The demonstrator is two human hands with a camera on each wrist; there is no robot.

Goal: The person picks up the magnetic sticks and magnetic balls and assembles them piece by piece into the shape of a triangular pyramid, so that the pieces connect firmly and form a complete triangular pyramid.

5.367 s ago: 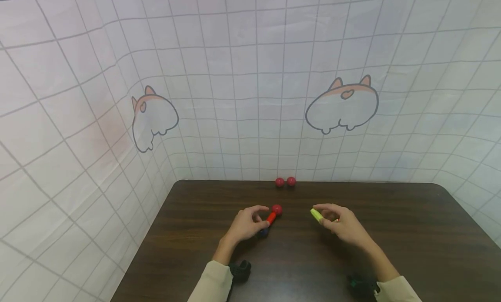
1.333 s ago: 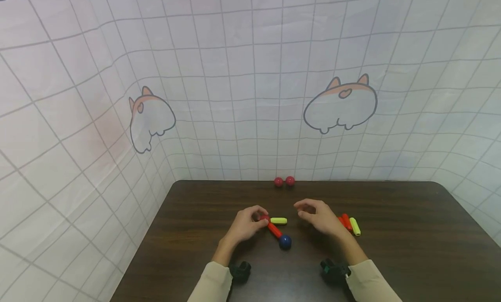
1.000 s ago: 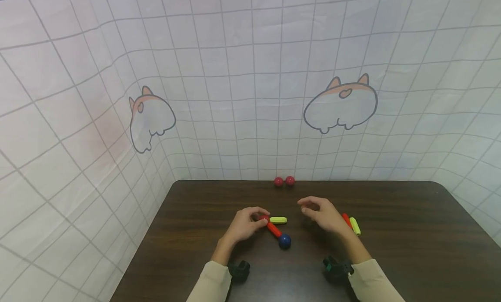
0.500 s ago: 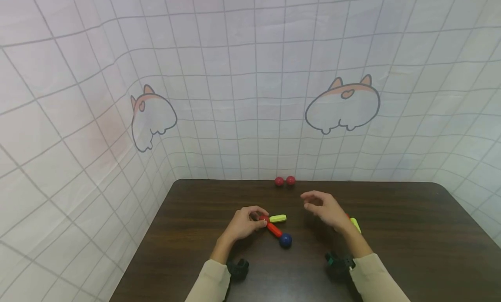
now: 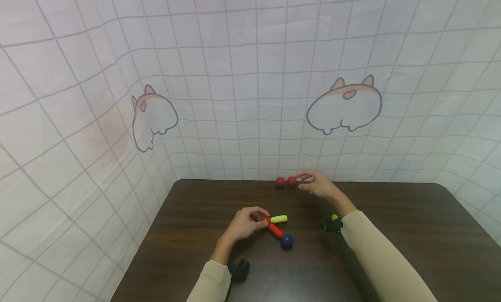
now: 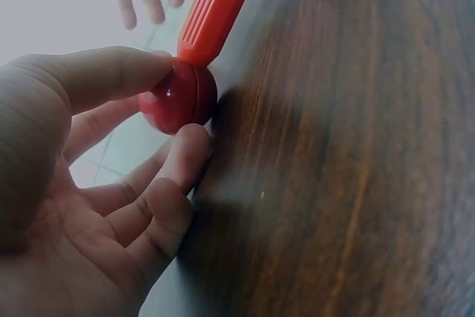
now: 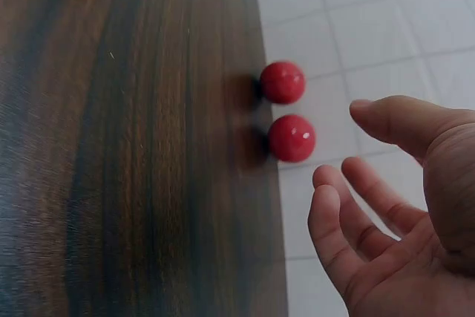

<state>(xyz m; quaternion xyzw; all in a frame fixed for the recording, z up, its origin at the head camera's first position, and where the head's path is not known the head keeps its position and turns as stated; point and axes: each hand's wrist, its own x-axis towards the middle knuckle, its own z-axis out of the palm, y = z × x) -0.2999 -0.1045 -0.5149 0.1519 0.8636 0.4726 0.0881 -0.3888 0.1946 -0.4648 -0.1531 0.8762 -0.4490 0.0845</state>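
My left hand [image 5: 244, 224] pinches a red ball [image 6: 178, 98] between thumb and fingers, low over the dark table. From that ball a red rod [image 5: 275, 230] runs toward me to a blue ball [image 5: 287, 241], and a yellow rod [image 5: 279, 219] points right. At the table's far edge sit two loose red balls [image 5: 280, 182]. My right hand [image 5: 320, 185] is just right of the nearer one [image 7: 292, 138], its thumb and fingers spread apart and nothing between them.
A yellow rod [image 5: 334, 217] shows partly from behind the right wrist's black camera [image 5: 332, 225]. A white grid-patterned curtain [image 5: 242, 97] hangs directly behind the table's [image 5: 203, 197] far edge.
My right hand let go near the yellow rod, drew right, then reached forward to the far red balls. My left hand keeps its grip on the joined piece, which has barely moved lately.
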